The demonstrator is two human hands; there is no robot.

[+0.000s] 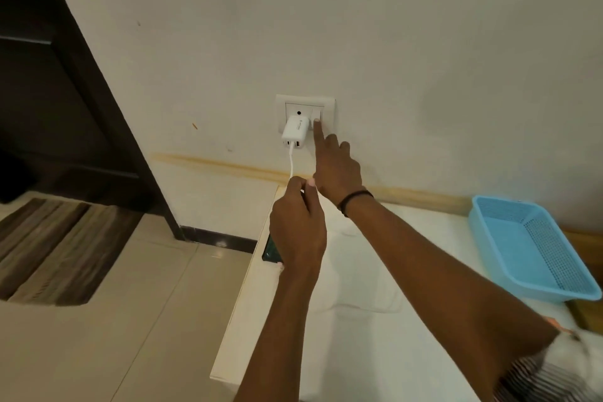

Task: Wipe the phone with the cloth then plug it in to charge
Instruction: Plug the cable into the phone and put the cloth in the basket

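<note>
While your left hand pinched the white cable, your right hand gripped nothing. Its straight forefinger pressed the wall switch.

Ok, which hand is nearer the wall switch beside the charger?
Right. The right hand touches the switch with its index finger, just right of the charger; the left hand is lower, pinching the white cable below the charger.

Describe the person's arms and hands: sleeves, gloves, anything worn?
Both forearms are bare and there are no gloves. The right hand has a thin black band round its wrist; the left hand shows no ring, watch or band. At the right upper arm, blurred pale fabric with an orange edge and grey stripes looks like a short sleeve.
</note>
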